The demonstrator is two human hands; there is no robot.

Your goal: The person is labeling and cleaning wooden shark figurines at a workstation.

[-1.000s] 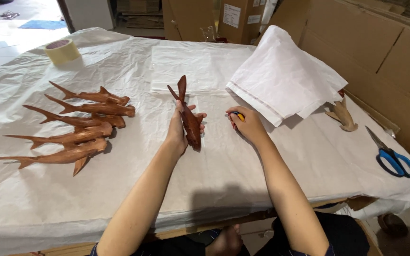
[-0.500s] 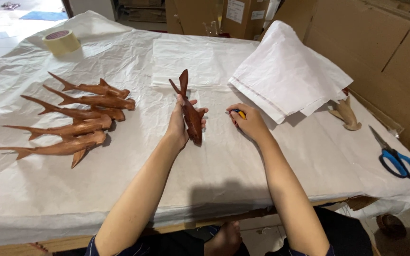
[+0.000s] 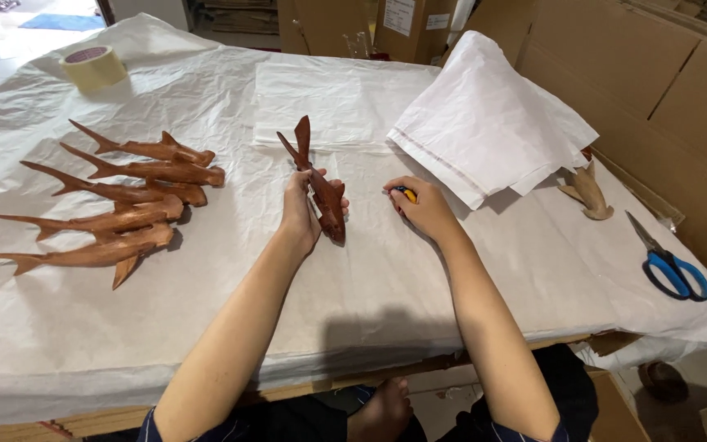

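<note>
Head view: left hand (image 3: 303, 211) grips a wooden shark (image 3: 321, 192) mid-frame; right hand (image 3: 423, 209) pinches a small yellow object (image 3: 405, 194); five sharks (image 3: 116, 205) lie unwrapped at left.

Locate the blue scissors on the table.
In the head view, the scissors lie at the table's far right edge, just right of a pale wooden fish and below the cardboard.

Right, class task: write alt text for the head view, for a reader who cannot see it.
A left hand holds a wooden shark over a paper-covered table; the right hand grips a small yellow thing. Five more sharks lie left, scissors right.
</note>
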